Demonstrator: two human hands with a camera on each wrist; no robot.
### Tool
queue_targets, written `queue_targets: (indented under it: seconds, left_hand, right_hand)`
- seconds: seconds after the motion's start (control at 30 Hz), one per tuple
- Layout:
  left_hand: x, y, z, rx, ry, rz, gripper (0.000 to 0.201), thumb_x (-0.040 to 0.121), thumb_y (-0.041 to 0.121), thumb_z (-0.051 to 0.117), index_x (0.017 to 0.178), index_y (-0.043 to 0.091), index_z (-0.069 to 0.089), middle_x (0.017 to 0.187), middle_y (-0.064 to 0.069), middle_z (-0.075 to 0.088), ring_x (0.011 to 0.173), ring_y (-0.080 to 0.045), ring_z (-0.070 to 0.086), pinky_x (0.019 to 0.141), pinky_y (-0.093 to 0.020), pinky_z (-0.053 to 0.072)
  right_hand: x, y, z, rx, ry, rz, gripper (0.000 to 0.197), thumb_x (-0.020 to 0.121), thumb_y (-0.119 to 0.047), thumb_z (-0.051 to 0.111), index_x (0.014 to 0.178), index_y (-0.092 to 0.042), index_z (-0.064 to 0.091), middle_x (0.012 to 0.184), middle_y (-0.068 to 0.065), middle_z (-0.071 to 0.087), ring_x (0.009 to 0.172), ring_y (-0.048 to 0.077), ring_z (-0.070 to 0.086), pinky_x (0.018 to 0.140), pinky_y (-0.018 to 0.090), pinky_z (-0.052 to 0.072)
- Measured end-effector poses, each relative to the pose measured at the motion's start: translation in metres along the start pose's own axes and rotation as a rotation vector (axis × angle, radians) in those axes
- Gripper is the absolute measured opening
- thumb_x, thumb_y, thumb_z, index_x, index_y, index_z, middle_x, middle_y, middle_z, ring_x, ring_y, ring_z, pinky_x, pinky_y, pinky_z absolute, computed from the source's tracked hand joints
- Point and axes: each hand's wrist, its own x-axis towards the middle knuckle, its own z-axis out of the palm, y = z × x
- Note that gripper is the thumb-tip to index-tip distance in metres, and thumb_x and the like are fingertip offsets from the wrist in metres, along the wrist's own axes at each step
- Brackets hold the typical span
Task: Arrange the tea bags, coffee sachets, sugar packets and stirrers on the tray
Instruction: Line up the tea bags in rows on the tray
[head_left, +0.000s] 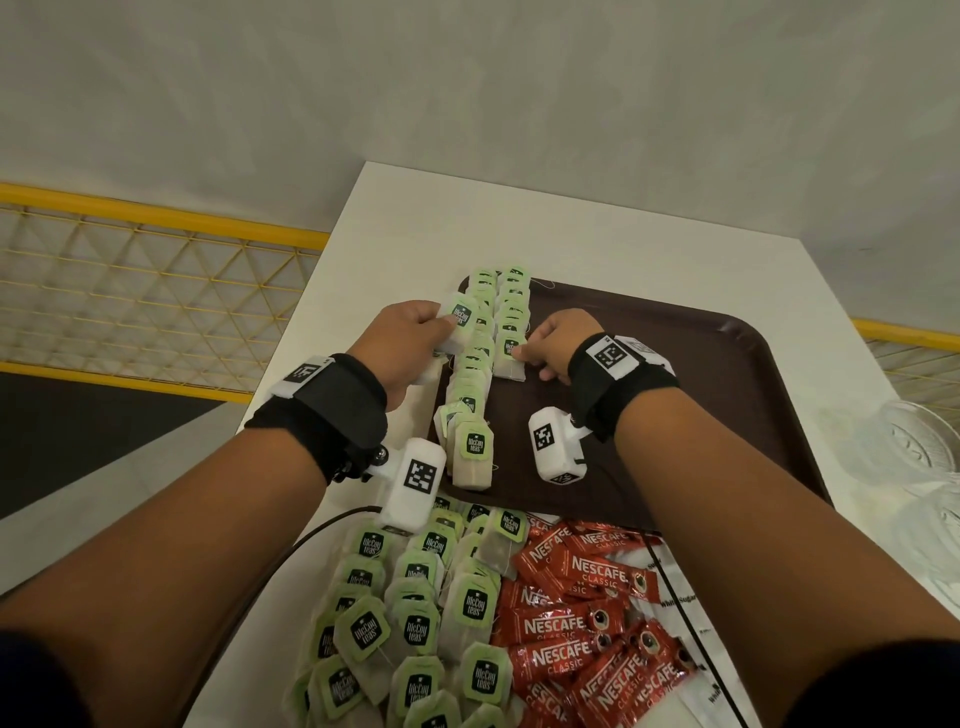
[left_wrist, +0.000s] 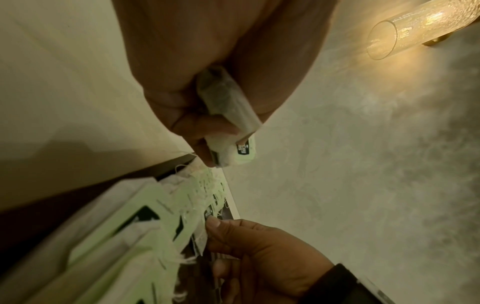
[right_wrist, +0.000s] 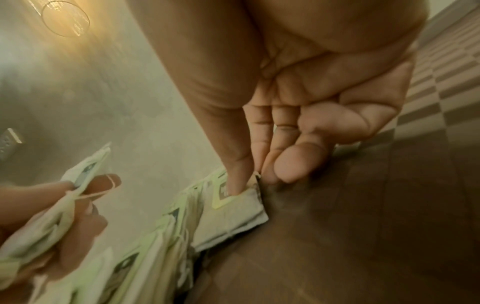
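Observation:
A brown tray (head_left: 701, 374) carries two rows of green-tagged tea bags along its left side: a long left row (head_left: 472, 395) and a shorter right row (head_left: 514, 306). My left hand (head_left: 410, 338) hovers at the tray's left edge and grips a small stack of tea bags (head_left: 460, 317) (left_wrist: 233, 127). My right hand (head_left: 540, 348) (right_wrist: 257, 176) is low over the tray and pinches the nearest tea bag of the right row (head_left: 510, 358) (right_wrist: 233, 214) by its top edge, thumb on its tag. That bag lies on the tray.
Near me on the white table lie a heap of loose tea bags (head_left: 415, 613), red coffee sachets (head_left: 587, 623) and white sugar packets (head_left: 685, 597). A glass dish (head_left: 924, 452) stands at the right. The tray's right half (head_left: 675, 441) is bare.

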Motion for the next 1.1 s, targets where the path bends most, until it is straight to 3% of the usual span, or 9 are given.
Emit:
queue_targets:
  seconds: [0.07, 0.17, 0.27, 0.33, 0.5, 0.7, 0.83, 0.97, 1.1]
  left_hand:
    - [0.002, -0.002, 0.000, -0.001, 0.007, 0.010, 0.017, 0.100, 0.021, 0.055, 0.102, 0.013, 0.070, 0.100, -0.007, 0.070, 0.072, -0.010, 0.055, 0.057, -0.021, 0.039]
    - [0.003, -0.003, 0.002, -0.018, 0.007, 0.013, 0.022, 0.099, 0.022, 0.057, 0.106, 0.007, 0.071, 0.100, -0.009, 0.070, 0.079, -0.017, 0.054, 0.064, -0.027, 0.038]
    - [0.002, -0.001, 0.009, -0.048, -0.009, 0.033, 0.020, 0.100, 0.020, 0.057, 0.107, 0.005, 0.069, 0.092, -0.007, 0.070, 0.073, -0.012, 0.059, 0.059, -0.021, 0.043]
    - [0.001, 0.002, 0.015, -0.057, -0.021, 0.051, 0.019, 0.100, 0.014, 0.055, 0.108, 0.002, 0.067, 0.092, -0.008, 0.068, 0.070, -0.008, 0.062, 0.055, -0.018, 0.048]
    - [0.002, 0.006, 0.017, -0.137, -0.020, -0.024, 0.025, 0.098, 0.004, 0.042, 0.106, 0.005, 0.066, 0.096, -0.011, 0.067, 0.087, -0.017, 0.062, 0.076, -0.029, 0.050]
    - [0.002, -0.002, 0.007, -0.175, -0.048, -0.026, 0.034, 0.097, -0.008, 0.034, 0.106, 0.007, 0.063, 0.099, -0.008, 0.060, 0.100, -0.021, 0.057, 0.099, -0.039, 0.047]
    - [-0.001, -0.006, 0.004, -0.141, -0.072, 0.043, 0.039, 0.091, -0.017, 0.044, 0.121, 0.005, 0.057, 0.108, -0.014, 0.057, 0.104, -0.024, 0.057, 0.096, -0.039, 0.049]
    - [-0.001, -0.009, 0.000, -0.107, -0.036, 0.059, 0.034, 0.086, -0.006, 0.066, 0.113, 0.013, 0.059, 0.119, -0.023, 0.060, 0.113, -0.033, 0.062, 0.099, -0.041, 0.052]
    - [-0.002, -0.006, -0.002, -0.084, -0.015, 0.087, 0.033, 0.083, 0.002, 0.074, 0.111, 0.010, 0.059, 0.103, -0.010, 0.063, 0.110, -0.027, 0.063, 0.097, -0.039, 0.053]
  right_hand:
    - [-0.002, -0.003, -0.002, -0.024, 0.018, -0.020, 0.021, 0.081, -0.030, 0.074, 0.074, -0.018, 0.058, 0.069, 0.000, 0.062, 0.053, 0.010, 0.058, 0.044, 0.018, 0.047]
    - [-0.014, -0.015, -0.005, 0.012, 0.044, -0.123, 0.031, 0.092, -0.041, 0.060, 0.085, -0.010, 0.063, 0.075, 0.002, 0.064, 0.061, 0.014, 0.055, 0.062, 0.029, 0.050]
    - [-0.028, -0.028, -0.003, 0.249, -0.084, -0.205, 0.033, 0.091, -0.044, 0.061, 0.098, -0.012, 0.066, 0.084, -0.001, 0.067, 0.066, 0.012, 0.056, 0.053, 0.023, 0.043]
    - [-0.029, -0.030, 0.000, 0.297, -0.095, -0.229, 0.025, 0.087, -0.032, 0.069, 0.101, -0.011, 0.063, 0.087, 0.003, 0.067, 0.064, 0.011, 0.058, 0.051, 0.022, 0.044]
    - [-0.027, -0.017, -0.005, 0.501, -0.065, -0.149, 0.012, 0.091, -0.011, 0.065, 0.097, -0.012, 0.055, 0.081, 0.008, 0.066, 0.058, 0.012, 0.064, 0.050, 0.021, 0.050]
    - [-0.022, 0.010, -0.006, 0.242, -0.125, -0.032, 0.007, 0.091, -0.016, 0.065, 0.088, -0.017, 0.058, 0.075, 0.003, 0.066, 0.056, 0.009, 0.059, 0.044, 0.020, 0.042]
    - [-0.025, 0.002, -0.002, 0.133, -0.110, 0.050, 0.008, 0.092, -0.016, 0.063, 0.089, -0.017, 0.056, 0.078, 0.002, 0.065, 0.057, 0.009, 0.056, 0.047, 0.021, 0.039]
    - [-0.029, -0.010, -0.001, 0.032, -0.129, 0.085, 0.009, 0.094, -0.019, 0.061, 0.090, -0.015, 0.055, 0.077, 0.001, 0.061, 0.057, 0.010, 0.052, 0.051, 0.023, 0.038]
    - [-0.031, -0.012, -0.001, -0.086, -0.110, 0.062, 0.015, 0.092, -0.026, 0.064, 0.095, -0.012, 0.057, 0.079, 0.003, 0.060, 0.058, 0.012, 0.049, 0.052, 0.024, 0.041]
